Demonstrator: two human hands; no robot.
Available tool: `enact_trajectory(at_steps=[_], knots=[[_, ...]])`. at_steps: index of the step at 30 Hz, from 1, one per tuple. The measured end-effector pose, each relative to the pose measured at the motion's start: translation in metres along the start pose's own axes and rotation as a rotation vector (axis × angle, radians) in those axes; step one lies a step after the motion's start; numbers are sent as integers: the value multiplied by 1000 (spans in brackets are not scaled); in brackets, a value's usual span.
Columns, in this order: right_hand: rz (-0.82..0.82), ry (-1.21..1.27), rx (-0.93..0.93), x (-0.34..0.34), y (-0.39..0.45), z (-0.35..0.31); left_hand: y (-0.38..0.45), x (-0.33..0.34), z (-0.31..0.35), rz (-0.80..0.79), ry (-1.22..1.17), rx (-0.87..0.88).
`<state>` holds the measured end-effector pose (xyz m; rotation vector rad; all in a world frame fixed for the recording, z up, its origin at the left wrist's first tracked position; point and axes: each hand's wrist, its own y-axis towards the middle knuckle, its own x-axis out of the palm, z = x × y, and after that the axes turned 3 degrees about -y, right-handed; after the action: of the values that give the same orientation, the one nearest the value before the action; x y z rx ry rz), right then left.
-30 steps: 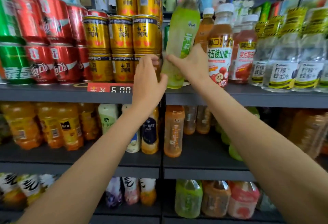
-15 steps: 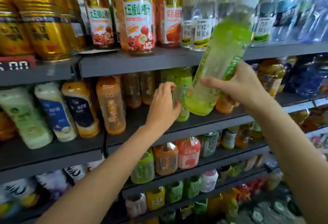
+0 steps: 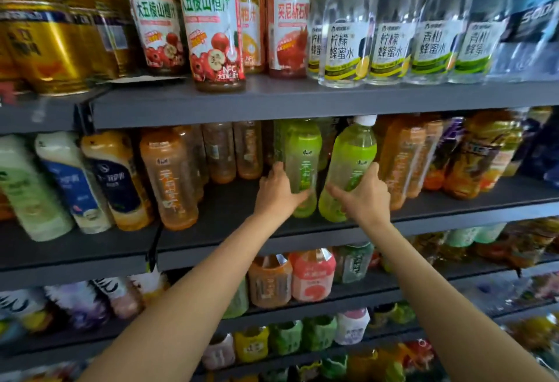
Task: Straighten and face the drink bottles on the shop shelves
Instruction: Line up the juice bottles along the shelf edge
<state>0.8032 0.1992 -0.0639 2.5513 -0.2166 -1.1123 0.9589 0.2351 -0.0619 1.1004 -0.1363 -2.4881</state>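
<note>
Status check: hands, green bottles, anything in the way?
Left hand grips left green bottle. Right hand holds tilted green bottle, base at shelf. Orange bottles crowd its right side.

Gold cans (image 3: 45, 39) stand packed together at the far left of the top shelf, their print blurred. A thin pale sheet (image 3: 142, 79) lies flat on that shelf just right of the cans, its edge reaching under the neighbouring stock. The shelving itself is dark grey metal, with a black bracket (image 3: 83, 117) at the join below the cans and another black bracket (image 3: 154, 245) at the join one level lower.
</note>
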Motion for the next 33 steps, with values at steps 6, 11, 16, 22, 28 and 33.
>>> enact_trajectory(at_steps=[6,11,16,22,28,33], knots=[[-114,-29,52,28,40,-23,1,2,-19,15,39,-47],[-178,104,117,44,45,-21,-1,3,-19,35,85,-52],[-192,203,116,29,22,-16,-25,-6,-12,155,79,212],[283,558,-358,-47,-22,-70,-57,-58,31,483,-215,727],[285,594,-556,-79,-35,-157,-51,-143,50,666,-292,679],[114,304,-501,-61,-7,-205,-52,-190,18,642,-119,478]])
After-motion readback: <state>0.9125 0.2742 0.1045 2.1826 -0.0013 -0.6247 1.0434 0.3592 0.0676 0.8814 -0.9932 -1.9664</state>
